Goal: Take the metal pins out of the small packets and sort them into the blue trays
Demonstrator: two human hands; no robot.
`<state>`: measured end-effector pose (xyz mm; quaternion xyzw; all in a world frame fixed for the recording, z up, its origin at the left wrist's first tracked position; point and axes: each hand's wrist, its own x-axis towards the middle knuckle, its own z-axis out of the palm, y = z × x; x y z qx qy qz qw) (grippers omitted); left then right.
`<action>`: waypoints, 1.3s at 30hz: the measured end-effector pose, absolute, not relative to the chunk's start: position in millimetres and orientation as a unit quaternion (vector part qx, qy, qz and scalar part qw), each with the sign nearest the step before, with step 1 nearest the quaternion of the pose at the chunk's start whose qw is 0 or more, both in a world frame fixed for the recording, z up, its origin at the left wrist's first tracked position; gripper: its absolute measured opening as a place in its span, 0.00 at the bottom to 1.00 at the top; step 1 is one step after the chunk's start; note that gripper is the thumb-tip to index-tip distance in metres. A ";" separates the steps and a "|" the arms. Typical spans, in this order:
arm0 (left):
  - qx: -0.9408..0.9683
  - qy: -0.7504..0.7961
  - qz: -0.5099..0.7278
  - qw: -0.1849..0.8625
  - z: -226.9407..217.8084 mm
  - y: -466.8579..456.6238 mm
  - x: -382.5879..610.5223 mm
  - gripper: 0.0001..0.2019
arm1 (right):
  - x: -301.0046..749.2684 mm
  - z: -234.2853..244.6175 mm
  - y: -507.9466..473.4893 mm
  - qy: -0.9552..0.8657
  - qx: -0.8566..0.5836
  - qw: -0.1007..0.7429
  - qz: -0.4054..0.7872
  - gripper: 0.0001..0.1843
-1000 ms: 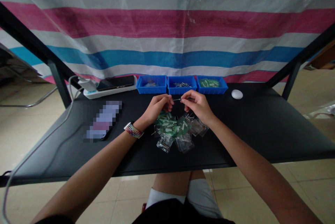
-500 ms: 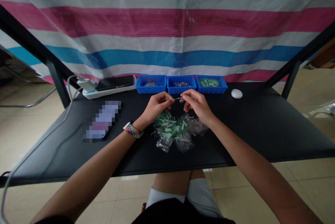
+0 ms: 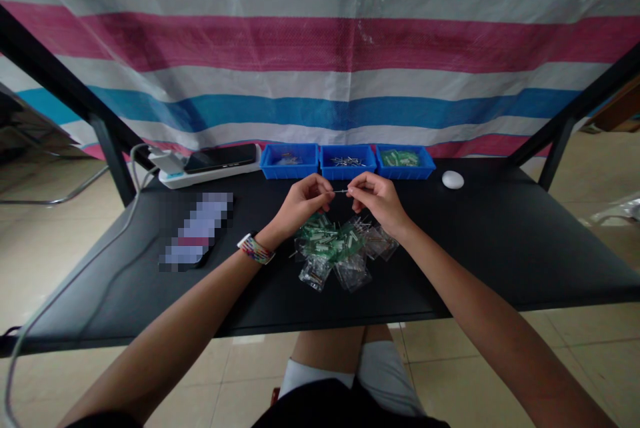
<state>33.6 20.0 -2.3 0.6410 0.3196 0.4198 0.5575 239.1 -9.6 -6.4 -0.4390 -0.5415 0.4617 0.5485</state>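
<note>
Above the black table (image 3: 500,241), my left hand (image 3: 300,205) and my right hand (image 3: 377,201) meet, each pinched on one end of a thin metal pin (image 3: 341,191). A striped band sits on my left wrist. Just below the hands lies a heap of small clear bags (image 3: 340,251) holding green parts and pins. Behind the hands stand three blue trays: the left tray (image 3: 289,161), the middle tray (image 3: 347,161) with metal pins, and the right tray (image 3: 403,161) with green parts.
A white power strip (image 3: 200,175) with a dark phone on it lies at the back left, its cable trailing off the table. A blurred flat object (image 3: 195,238) lies left of my arm. A white puck (image 3: 453,179) sits at the back right. A striped tarp hangs behind.
My hands have drawn slightly closer together around the pin; otherwise they stay in the same spot above the bags.
</note>
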 end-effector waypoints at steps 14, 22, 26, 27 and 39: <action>0.620 0.318 0.423 0.579 -1.2 18.5 33.7 0.11 | 299.4 -5.0 25.3 -0.609 -0.551 0.554 0.138 0.16; 0.640 0.305 0.418 0.568 -2.6 20.1 31.9 0.08 | 306.7 8.5 2.7 -0.761 -0.499 0.206 0.360 0.08; 0.644 0.302 0.417 0.566 -3.2 20.7 31.6 0.07 | 302.0 7.7 1.2 -0.778 -0.500 0.154 0.348 0.08; 0.645 0.303 0.416 0.566 -3.3 20.8 31.7 0.08 | 301.2 6.8 1.4 -0.781 -0.499 0.150 0.345 0.07; 0.667 0.312 0.403 0.543 -3.9 21.4 30.9 0.07 | 307.7 13.8 -0.6 -0.772 -0.509 0.227 0.306 0.05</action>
